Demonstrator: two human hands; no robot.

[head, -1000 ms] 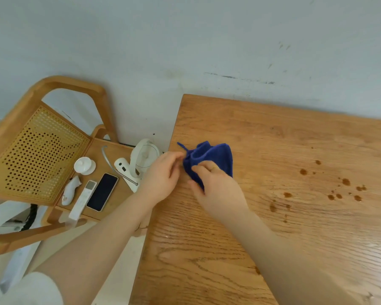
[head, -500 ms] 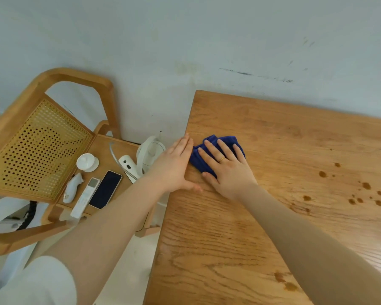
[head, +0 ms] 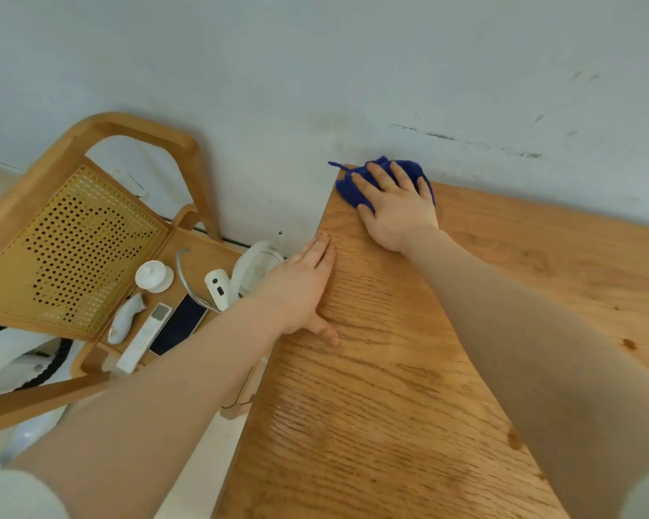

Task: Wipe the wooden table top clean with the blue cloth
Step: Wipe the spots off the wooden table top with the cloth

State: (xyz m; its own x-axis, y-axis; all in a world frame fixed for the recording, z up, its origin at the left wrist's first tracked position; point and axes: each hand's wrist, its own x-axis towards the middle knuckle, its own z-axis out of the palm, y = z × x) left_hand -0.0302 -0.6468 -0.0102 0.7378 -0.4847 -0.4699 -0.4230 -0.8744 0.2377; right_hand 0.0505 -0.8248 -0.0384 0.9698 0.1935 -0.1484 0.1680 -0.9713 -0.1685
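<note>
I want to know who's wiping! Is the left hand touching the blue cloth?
Apart. The head view shows the left hand flat on the table, bare wood between it and the blue cloth under the right hand.

A pale grey wall [head: 315, 61] with dark scuff marks [head: 465, 138] runs behind. To the left stands a wooden chair [head: 143, 131] with a cane back [head: 64, 249], on a light floor [head: 199, 470].

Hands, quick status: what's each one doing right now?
Left hand: open, flat on the wooden table top, holding nothing.
Right hand: open, fingers spread, pressing the blue cloth down at the table's far corner.
</note>
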